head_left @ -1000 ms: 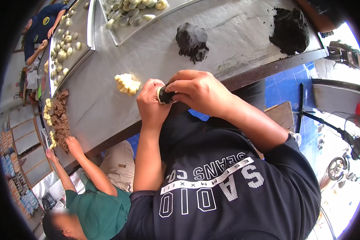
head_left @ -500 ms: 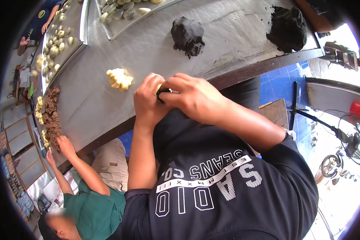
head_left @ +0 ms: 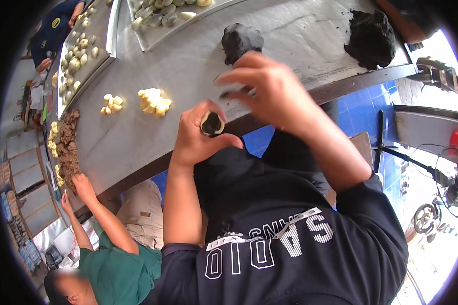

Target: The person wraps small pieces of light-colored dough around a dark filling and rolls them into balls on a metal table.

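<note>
My left hand (head_left: 196, 129) is curled around a small cup of pale dough (head_left: 204, 124) at the table's near edge. Black paste (head_left: 213, 123) fills the dough's opening, which faces up, and the thumb sticks out to the right. My right hand (head_left: 269, 89), smeared by motion, is raised to the right of it. A small dark thing (head_left: 234, 95) shows between its thumb and fingers; its kind is unclear. Just beyond those fingers a lump of black paste (head_left: 241, 41) sits on the table, partly covered by them. A pile of pale dough pieces (head_left: 155, 102) lies left of my hands.
On the metal table (head_left: 132, 137) are a smaller dough cluster (head_left: 111, 104), a larger black mound (head_left: 370, 40) and a brown filling strip (head_left: 67, 147). Trays of dough balls (head_left: 79, 56) (head_left: 170, 10) stand at the far side. A co-worker in green (head_left: 117, 269) works at left; others stand beyond.
My right hand has pulled away from the left, up and right toward the black lump, uncovering the filled dough. A small dough cluster now lies left of the pile.
</note>
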### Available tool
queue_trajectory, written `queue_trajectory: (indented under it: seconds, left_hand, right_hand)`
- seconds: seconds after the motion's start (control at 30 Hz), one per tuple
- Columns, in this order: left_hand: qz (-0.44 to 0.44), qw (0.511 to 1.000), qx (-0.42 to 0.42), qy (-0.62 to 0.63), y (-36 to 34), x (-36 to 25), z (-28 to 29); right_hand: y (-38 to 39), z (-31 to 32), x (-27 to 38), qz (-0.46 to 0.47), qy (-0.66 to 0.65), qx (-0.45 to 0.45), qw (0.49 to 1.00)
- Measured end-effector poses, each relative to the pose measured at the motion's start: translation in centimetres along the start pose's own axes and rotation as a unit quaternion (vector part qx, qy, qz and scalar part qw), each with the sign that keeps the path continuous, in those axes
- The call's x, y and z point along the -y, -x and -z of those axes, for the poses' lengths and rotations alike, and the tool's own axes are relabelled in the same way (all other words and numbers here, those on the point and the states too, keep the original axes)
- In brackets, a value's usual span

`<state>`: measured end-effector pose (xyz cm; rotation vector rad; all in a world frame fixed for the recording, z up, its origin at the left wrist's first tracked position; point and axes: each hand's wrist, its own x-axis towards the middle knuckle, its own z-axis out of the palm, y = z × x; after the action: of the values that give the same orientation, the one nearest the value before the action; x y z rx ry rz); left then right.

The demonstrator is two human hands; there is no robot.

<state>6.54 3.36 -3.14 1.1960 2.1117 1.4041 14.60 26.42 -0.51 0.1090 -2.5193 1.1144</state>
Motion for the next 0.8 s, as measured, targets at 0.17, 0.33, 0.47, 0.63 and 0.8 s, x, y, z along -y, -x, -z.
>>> queue_trajectory:
  seconds: [0.17,0.33,0.47,0.63,0.8]
  left_hand:
    - [0.103,0.966,-0.008,0.237,0.6,0.9,0.4]
    - [0.035,0.975,-0.017,0.217,0.8,1.0,0.2]
    - [0.079,0.964,-0.073,0.244,0.7,0.8,0.3]
    - [0.075,0.954,-0.096,0.274,0.5,0.8,-0.1]
    - [0.054,0.964,-0.101,0.242,0.3,1.0,-0.2]
  right_hand:
    - [0.8,1.5,-4.4,0.007,0.237,-0.005,0.971]
    - [1.6,-0.2,-1.5,0.008,0.168,0.096,0.981]
    - [0.4,0.6,-1.9,0.007,0.206,0.017,0.978]
    - [-0.5,0.6,-3.8,0.061,0.282,0.029,0.957]
    - [1.1,-1.8,-0.9,0.085,0.16,0.083,0.98]
